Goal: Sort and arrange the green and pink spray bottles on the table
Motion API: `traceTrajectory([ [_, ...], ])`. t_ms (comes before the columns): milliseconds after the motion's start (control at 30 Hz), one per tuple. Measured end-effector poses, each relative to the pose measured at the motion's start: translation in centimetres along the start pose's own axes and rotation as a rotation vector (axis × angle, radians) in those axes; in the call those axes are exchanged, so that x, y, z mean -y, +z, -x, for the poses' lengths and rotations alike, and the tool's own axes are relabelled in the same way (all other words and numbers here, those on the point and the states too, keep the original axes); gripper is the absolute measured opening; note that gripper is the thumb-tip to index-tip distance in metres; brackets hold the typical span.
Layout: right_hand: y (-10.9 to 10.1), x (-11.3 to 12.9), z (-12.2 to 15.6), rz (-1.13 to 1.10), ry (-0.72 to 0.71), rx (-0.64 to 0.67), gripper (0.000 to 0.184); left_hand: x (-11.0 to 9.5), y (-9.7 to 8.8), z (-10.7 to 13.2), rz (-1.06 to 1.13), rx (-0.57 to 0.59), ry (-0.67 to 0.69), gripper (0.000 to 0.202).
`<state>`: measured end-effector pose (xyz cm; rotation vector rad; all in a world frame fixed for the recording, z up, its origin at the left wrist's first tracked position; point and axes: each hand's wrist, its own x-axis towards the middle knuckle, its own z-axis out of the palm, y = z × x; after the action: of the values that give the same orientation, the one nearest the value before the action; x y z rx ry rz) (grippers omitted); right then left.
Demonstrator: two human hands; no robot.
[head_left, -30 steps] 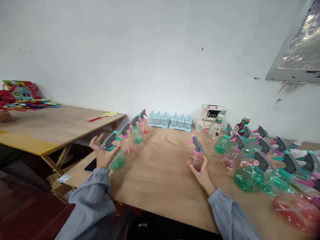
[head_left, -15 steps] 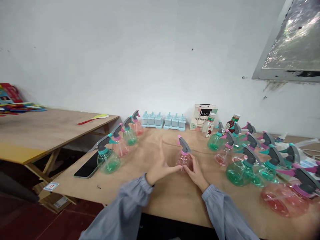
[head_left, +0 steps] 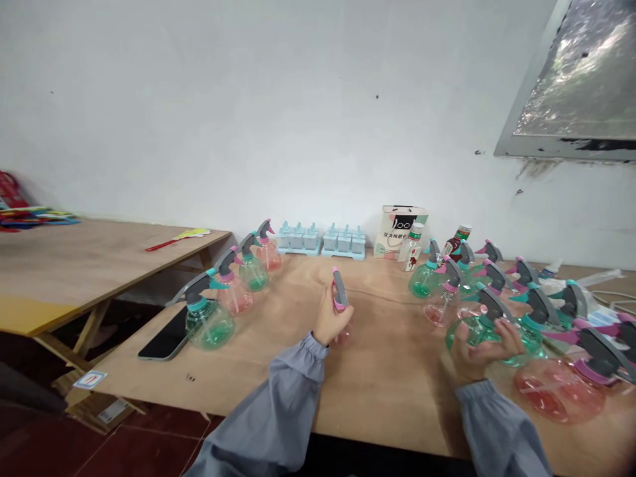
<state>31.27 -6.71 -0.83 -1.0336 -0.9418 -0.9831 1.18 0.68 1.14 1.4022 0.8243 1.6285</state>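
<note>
My left hand (head_left: 334, 317) is closed around the neck of a pink spray bottle (head_left: 342, 334) with a grey and pink trigger head, upright near the table's middle. Over on the right, my right hand (head_left: 484, 348) has its fingers apart and holds nothing. It is in front of a green spray bottle (head_left: 472, 329) with a grey and teal head and hides part of it; whether they touch I cannot tell. A large pink spray bottle (head_left: 559, 391) stands to the right of that hand.
Several pink and green spray bottles stand at the right; a left row includes a green one (head_left: 211, 324) beside a phone (head_left: 166, 336). Along the wall are pale blue popsicle moulds (head_left: 344, 242), a paper bag (head_left: 397, 232) and sauce-type bottles. Another table (head_left: 99, 255) is at left.
My left hand has taken hold of the pink spray bottle's neck, and the bottle has shifted left. My right hand has let go of it and moved right to the green bottles.
</note>
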Motion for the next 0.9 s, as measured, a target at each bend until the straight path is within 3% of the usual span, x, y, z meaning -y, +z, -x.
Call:
traceTrajectory([
  [67, -1.0, -2.2, -1.2, 0.105, 0.057, 0.017, 0.065, -0.1, -0.3, -0.2, -0.009, -0.069, 0.019, 0.069],
  [200, -1.6, -4.1, -0.3, 0.028, 0.329, 0.230, 0.077, -0.8, -0.5, -0.3, -0.001, -0.107, -0.006, 0.059],
  [300, -1.7, -2.7, 2.1, -0.035, 0.390, 0.341, 0.076, -1.4, -1.0, -0.6, 0.065, -0.090, -0.032, 0.058],
  [433, -1.2, 1.5, 4.9, -0.177, 0.388, 0.520, 0.074, -1.8, -1.9, -1.0, 0.131, 0.016, -0.111, 0.053],
  [567, 2.1, 4.9, 6.2, -0.260, 0.429, 0.679, 0.071, -1.8, -2.3, -1.1, 0.187, 0.053, -0.171, 0.046],
  [767, 8.9, 7.1, 7.5, -0.330, 0.407, 0.630, 0.073, -1.8, -2.4, -0.6, 0.177, 0.150, -0.264, 0.046],
  [900, 9.7, 7.8, 8.1, -0.330, 0.426, 0.580, 0.071, -2.0, -2.4, -0.4, 0.264, 0.019, -0.203, 0.049],
])
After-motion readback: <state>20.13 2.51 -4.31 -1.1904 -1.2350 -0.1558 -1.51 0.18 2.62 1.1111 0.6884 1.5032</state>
